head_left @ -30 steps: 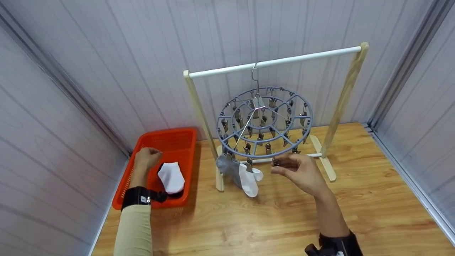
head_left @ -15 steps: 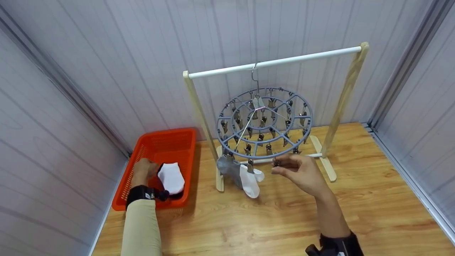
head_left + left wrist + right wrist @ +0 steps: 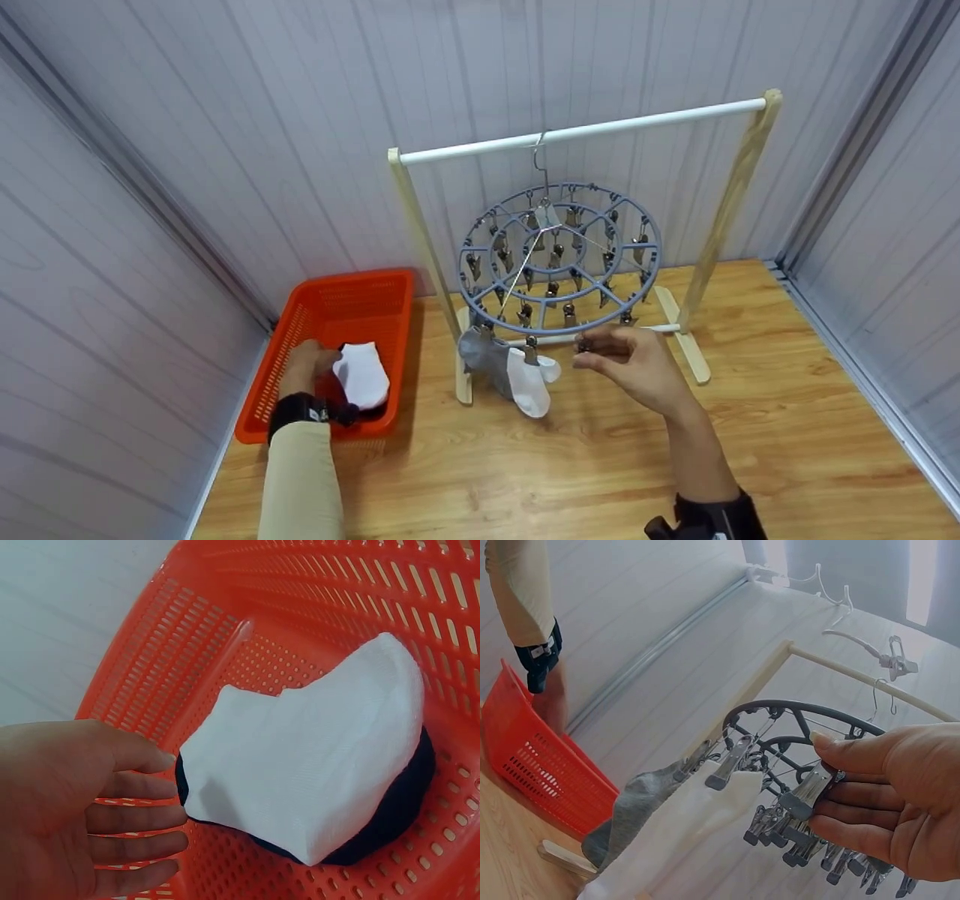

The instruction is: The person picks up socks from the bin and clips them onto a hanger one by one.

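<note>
Left wrist view, lower left: the left hand (image 3: pixel 75 810) is held out with its fingers straight, gripping nothing, the tips at the near edge of a loose white sock (image 3: pixel 315 750). That sock lies on a dark sock (image 3: pixel 401 814) in the red basket (image 3: pixel 210 570); whether the fingers touch either, I can't tell. A pinch there could take both layers, since their edges nearly meet. Over in the right wrist view, the right hand (image 3: pixel 900 795) pinches a metal clip (image 3: pixel 808 791) with no cloth in it. A tug could tilt or swing the round hanger (image 3: pixel 551 331), hung from one hook (image 3: pixel 547 180) (I'd keep that pull gentle). The grey sock (image 3: pixel 487 360) and the clipped white sock (image 3: pixel 529 394) hang left of that clip in the head view, where cloth carried across could brush them. The basket's wall stands close to the left wrist, and the rack's left post (image 3: pixel 415 225) rises between basket and hanger; the roomiest path looks to be over the floor (image 3: pixel 480 480), lower middle.
</note>
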`<state>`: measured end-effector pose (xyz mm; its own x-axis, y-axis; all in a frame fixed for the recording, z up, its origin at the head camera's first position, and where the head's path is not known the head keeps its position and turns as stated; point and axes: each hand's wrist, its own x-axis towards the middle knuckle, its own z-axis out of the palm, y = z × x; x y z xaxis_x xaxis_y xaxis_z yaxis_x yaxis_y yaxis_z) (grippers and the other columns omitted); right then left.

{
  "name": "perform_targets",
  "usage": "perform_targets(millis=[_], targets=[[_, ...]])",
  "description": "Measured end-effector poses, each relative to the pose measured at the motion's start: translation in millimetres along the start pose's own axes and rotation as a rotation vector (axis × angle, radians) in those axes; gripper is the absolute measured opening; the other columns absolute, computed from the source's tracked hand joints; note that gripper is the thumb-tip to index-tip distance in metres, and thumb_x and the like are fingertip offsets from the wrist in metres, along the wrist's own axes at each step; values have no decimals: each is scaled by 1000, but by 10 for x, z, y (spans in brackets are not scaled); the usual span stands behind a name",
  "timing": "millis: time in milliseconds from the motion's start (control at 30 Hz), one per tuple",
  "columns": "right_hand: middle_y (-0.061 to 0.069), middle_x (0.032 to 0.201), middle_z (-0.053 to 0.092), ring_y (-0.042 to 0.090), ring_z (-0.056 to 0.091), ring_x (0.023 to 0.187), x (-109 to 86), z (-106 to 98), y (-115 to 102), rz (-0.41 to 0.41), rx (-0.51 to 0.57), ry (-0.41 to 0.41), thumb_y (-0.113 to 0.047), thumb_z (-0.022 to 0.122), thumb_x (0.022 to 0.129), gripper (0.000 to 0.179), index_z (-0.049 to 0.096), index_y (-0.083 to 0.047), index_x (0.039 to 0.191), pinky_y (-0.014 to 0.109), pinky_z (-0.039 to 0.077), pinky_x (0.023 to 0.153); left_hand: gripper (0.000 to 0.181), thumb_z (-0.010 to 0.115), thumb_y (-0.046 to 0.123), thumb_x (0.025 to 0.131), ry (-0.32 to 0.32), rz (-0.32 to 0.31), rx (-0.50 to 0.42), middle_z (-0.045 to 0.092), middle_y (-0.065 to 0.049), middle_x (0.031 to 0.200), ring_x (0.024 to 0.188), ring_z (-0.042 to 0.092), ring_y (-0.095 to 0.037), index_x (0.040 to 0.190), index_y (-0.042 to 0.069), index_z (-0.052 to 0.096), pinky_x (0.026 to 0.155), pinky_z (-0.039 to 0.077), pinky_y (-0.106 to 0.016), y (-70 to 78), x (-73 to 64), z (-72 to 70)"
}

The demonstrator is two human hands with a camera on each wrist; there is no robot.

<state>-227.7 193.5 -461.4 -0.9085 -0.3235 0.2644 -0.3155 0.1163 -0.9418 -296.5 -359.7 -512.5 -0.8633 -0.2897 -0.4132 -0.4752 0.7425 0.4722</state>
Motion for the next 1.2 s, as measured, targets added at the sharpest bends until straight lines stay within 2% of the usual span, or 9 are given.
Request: perform_targets(millis=[267, 533, 767, 900, 1000, 1200], targets=[[14, 109, 77, 22, 77, 94, -7, 0, 14, 6, -3, 9, -16, 83, 94, 25, 77, -5, 116, 33, 63, 83, 44, 61, 22, 105, -34, 6, 11, 62, -28, 127, 113, 55, -42, 135, -10, 62, 103, 47, -55, 19, 67, 72], [17, 109, 76, 23, 78, 94, -22, -2, 15, 15, 24, -8, -14, 81, 95, 27, 76, -3, 119, 35, 63, 83, 44, 61, 20, 104, -7, 9, -51, 61, -25, 122, 110, 54, -41, 135, -12, 60, 99, 48, -53, 31, 41, 121], [17, 110, 76, 23, 78, 95, -29, -7, 11, 39, 32, -7, -15, 81, 95, 30, 75, -2, 121, 36, 63, 84, 41, 60, 21, 104, -19, 12, -27, 61, -30, 127, 113, 59, -41, 130, -12, 61, 96, 52, -51, 65, 63, 115], [16, 110, 76, 24, 78, 94, -17, -7, 14, 34, 32, -6, -14, 81, 95, 30, 75, 0, 121, 35, 63, 84, 41, 59, 19, 105, -24, 7, -55, 59, -33, 133, 119, 58, -44, 131, -12, 60, 99, 52, -53, 60, 73, 120], [15, 109, 77, 23, 78, 94, -9, -6, 18, 29, 26, -4, -14, 81, 95, 30, 75, 0, 120, 35, 63, 84, 41, 59, 18, 106, -17, -16, -112, 57, -31, 136, 120, 57, -43, 136, -10, 58, 102, 51, -54, 60, 64, 143], [13, 107, 78, 24, 78, 93, -2, -5, 20, 28, 11, 0, -15, 82, 94, 28, 76, -3, 119, 35, 63, 83, 39, 60, 14, 105, 5, -29, -196, 58, -29, 133, 118, 58, -42, 135, -10, 57, 104, 50, -55, 64, 31, 162]])
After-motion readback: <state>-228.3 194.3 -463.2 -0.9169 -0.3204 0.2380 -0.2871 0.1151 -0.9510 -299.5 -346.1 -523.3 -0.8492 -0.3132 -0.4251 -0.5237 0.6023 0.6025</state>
